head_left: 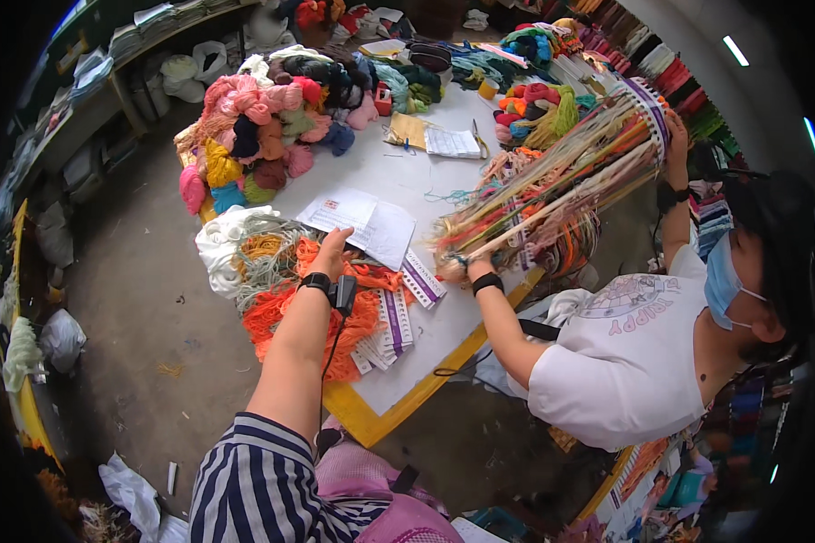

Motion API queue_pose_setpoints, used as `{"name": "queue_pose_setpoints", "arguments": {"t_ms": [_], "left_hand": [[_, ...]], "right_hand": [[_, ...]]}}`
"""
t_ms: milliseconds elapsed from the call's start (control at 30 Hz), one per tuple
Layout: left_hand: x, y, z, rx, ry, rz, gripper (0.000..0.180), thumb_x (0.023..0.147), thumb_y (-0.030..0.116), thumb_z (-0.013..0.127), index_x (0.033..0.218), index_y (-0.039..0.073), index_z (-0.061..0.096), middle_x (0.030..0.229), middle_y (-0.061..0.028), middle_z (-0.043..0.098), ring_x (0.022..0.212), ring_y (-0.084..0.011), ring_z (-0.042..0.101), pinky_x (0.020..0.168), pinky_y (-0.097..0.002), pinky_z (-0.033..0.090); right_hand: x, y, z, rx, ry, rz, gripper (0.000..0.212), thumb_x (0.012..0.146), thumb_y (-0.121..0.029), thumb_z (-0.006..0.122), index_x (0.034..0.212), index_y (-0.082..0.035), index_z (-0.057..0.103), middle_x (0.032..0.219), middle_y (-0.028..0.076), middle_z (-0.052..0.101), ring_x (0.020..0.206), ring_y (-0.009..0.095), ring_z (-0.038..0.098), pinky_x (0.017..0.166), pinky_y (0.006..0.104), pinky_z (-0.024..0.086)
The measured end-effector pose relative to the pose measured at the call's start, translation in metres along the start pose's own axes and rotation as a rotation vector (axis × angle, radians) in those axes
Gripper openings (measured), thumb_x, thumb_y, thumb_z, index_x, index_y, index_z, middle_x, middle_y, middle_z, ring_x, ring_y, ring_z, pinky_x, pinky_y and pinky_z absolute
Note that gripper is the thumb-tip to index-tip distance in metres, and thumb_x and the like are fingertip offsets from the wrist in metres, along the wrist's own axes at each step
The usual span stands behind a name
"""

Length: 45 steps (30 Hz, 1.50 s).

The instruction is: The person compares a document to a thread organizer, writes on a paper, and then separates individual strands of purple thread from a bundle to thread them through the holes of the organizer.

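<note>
My left hand [331, 253] reaches in from the lower edge, with a black strap and small device at its wrist. Its thumb lies at the near edge of some white printed paper sheets [385, 233], and the other fingers are partly hidden; it grips the sheets there. Beneath and beside the hand are orange yarn skeins [276, 312], grey-green yarn [281, 249] and white yarn [222, 252]. White-and-purple punched cards [394, 321] lie to its right. My right hand is out of view.
Across the table [407, 195], a masked co-worker [625, 353] holds a long bundle of mixed threads [561, 181] on a punched card with both hands. Colourful yarn heaps [254, 136] cover the far left. Scissors [479, 136] lie near a notepad [453, 142]. Plastic bags [131, 489] sit on the floor.
</note>
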<state>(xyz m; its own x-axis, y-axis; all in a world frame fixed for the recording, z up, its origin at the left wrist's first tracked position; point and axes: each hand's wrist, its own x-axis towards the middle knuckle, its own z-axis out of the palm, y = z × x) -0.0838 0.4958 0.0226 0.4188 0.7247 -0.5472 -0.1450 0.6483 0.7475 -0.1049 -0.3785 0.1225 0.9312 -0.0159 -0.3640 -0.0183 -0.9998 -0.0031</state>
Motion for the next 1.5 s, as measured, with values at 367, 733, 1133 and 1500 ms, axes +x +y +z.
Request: {"name": "queue_pose_setpoints", "arguments": {"t_ms": [367, 733, 1133, 1500], "left_hand": [[-0.074, 0.011, -0.076, 0.277, 0.301, 0.422, 0.057, 0.068, 0.008, 0.077, 0.119, -0.005, 0.054, 0.08, -0.0064, 0.066, 0.067, -0.0144, 0.061, 0.06, -0.0257, 0.05], [-0.09, 0.011, -0.093, 0.812, 0.473, 0.378, 0.091, 0.061, 0.004, 0.076, 0.141, 0.006, 0.034, 0.08, -0.007, 0.066, 0.067, -0.0177, 0.064, 0.061, -0.0307, 0.052], [-0.097, 0.011, -0.092, 0.777, 0.414, 0.382, 0.084, 0.066, 0.011, 0.071, 0.142, 0.014, 0.034, 0.081, -0.0056, 0.066, 0.075, -0.0222, 0.065, 0.069, -0.0365, 0.051], [-0.105, -0.003, -0.071, 1.221, 0.411, 0.488, 0.051, 0.076, 0.028, 0.067, 0.123, 0.012, 0.059, 0.107, -0.0215, 0.06, 0.1, -0.0376, 0.059, 0.087, -0.0434, 0.048]], "right_hand": [[0.005, -0.007, -0.009, 0.006, -0.018, 0.006, 0.038, 0.09, -0.031, 0.058, 0.098, 0.006, 0.058, 0.094, 0.025, 0.059, 0.082, 0.038, 0.055, 0.066, 0.0456, 0.044], [0.029, -0.006, -0.051, 0.026, 0.058, -0.017, 0.035, 0.09, -0.028, 0.058, 0.099, 0.006, 0.058, 0.092, 0.023, 0.059, 0.079, 0.036, 0.056, 0.063, 0.0435, 0.046], [0.058, -0.018, -0.133, 0.143, 0.254, -0.009, 0.032, 0.089, -0.025, 0.059, 0.1, 0.006, 0.057, 0.09, 0.021, 0.059, 0.076, 0.033, 0.057, 0.06, 0.0412, 0.048], [0.0, 0.02, -0.035, 0.156, 0.109, 0.084, 0.03, 0.089, -0.021, 0.059, 0.101, 0.006, 0.056, 0.088, 0.019, 0.059, 0.073, 0.03, 0.058, 0.057, 0.0392, 0.049]]}}
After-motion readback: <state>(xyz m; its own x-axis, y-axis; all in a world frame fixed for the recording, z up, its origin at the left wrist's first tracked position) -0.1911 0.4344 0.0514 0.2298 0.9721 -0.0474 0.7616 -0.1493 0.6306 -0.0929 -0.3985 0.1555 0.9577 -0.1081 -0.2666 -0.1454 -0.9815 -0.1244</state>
